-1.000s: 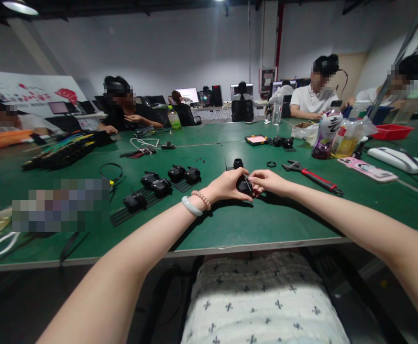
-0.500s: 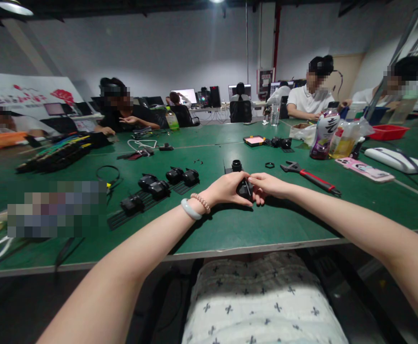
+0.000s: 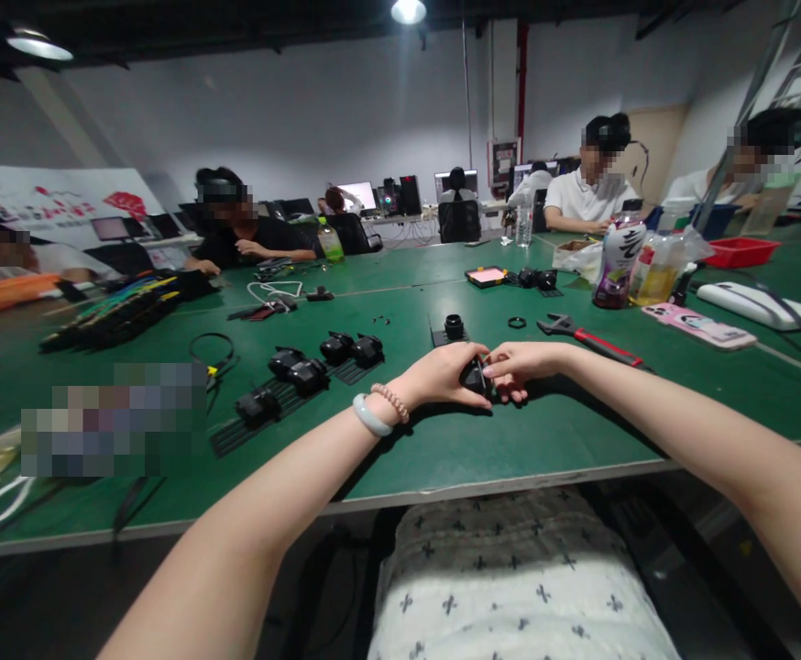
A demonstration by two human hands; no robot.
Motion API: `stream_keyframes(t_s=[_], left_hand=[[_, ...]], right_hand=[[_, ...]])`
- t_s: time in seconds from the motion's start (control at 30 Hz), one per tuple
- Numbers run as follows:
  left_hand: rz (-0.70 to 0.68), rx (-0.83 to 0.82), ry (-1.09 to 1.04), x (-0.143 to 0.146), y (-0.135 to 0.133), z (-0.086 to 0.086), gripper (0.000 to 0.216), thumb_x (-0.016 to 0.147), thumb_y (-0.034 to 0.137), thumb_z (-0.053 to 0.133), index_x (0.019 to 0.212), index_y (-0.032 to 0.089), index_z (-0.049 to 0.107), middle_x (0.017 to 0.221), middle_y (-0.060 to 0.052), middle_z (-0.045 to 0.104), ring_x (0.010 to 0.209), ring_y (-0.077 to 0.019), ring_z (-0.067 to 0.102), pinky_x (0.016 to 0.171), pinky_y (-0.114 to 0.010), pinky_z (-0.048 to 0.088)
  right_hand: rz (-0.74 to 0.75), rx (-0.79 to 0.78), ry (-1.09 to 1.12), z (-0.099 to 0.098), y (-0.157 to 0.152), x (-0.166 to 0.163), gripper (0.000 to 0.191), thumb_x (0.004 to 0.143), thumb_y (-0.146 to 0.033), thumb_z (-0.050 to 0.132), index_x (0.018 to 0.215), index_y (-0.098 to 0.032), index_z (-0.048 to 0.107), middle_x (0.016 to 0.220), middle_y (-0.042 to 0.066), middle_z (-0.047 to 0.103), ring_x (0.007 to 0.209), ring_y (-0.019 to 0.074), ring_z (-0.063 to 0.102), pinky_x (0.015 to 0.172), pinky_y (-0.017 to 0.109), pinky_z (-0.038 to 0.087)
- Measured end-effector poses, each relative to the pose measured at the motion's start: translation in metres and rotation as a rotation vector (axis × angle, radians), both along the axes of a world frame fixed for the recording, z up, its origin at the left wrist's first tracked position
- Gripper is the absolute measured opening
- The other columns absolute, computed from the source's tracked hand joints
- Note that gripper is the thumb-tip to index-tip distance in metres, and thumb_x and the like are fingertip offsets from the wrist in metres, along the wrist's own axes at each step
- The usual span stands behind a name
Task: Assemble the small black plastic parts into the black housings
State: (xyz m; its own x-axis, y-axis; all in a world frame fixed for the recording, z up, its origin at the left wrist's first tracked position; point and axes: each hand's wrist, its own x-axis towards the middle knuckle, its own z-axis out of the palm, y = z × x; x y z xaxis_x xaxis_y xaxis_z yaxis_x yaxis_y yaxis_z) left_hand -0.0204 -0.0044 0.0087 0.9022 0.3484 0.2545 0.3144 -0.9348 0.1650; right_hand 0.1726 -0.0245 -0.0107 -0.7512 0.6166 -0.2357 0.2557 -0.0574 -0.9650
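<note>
My left hand [image 3: 445,378], with a pale bangle and a beaded bracelet at the wrist, is closed round a black plastic part [image 3: 473,376] just above the green table. The fingers hide much of that part. My right hand [image 3: 514,367] meets it from the right, thumb and fingers pinched together at its edge; what they hold there is too small to make out. Just beyond my left hand stands a black part with a round, threaded-looking top [image 3: 454,324]. A black ring nut [image 3: 517,322] lies farther right, near an adjustable wrench [image 3: 597,346] with a red and black handle.
Several black housings [image 3: 297,368] with slatted plates lie on the left. A pink phone [image 3: 699,325], a white power bank [image 3: 760,306], a purple-labelled bottle [image 3: 619,261] and a red tray [image 3: 740,252] are on the right. Co-workers sit across the table.
The view has shifted slightly. Both hands still hold together at the black part, and my right hand has turned a little, its wrist higher. A co-worker at the left has lowered a hand.
</note>
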Motion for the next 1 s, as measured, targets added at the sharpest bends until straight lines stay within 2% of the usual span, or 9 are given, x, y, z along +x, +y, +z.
stream_keyframes(t_s=[0.17,0.4,1.0], left_hand=[[-0.016,0.048,0.005,-0.0009,0.0000,-0.0011,0.072,0.055,0.058,0.061,0.110,0.015,0.042,0.103,-0.010,0.055,0.095,-0.0209,0.052,0.083,-0.030,0.039],[-0.043,0.101,-0.005,0.0000,0.0017,-0.0022,0.070,0.057,0.057,0.060,0.110,0.014,0.042,0.098,-0.010,0.056,0.090,-0.0204,0.054,0.078,-0.030,0.041],[-0.073,0.197,-0.008,-0.0012,0.0045,-0.0028,0.064,0.063,0.056,0.056,0.107,0.013,0.043,0.093,-0.009,0.056,0.084,-0.0186,0.054,0.074,-0.029,0.042]], right_hand=[[0.032,-0.018,-0.044,0.0002,-0.0008,-0.0007,0.047,0.077,-0.052,0.042,0.077,-0.007,0.055,0.056,0.007,0.060,0.042,0.0096,0.054,0.041,0.019,0.044],[0.057,-0.048,-0.138,0.0009,-0.0010,-0.0017,0.061,0.083,-0.054,0.017,0.083,-0.005,0.054,0.053,0.008,0.059,0.037,0.0091,0.051,0.037,0.019,0.040],[0.008,0.016,-0.123,-0.0039,0.0002,-0.0018,0.060,0.079,-0.060,0.027,0.078,-0.006,0.054,0.058,0.009,0.061,0.043,0.0111,0.056,0.040,0.020,0.043]])
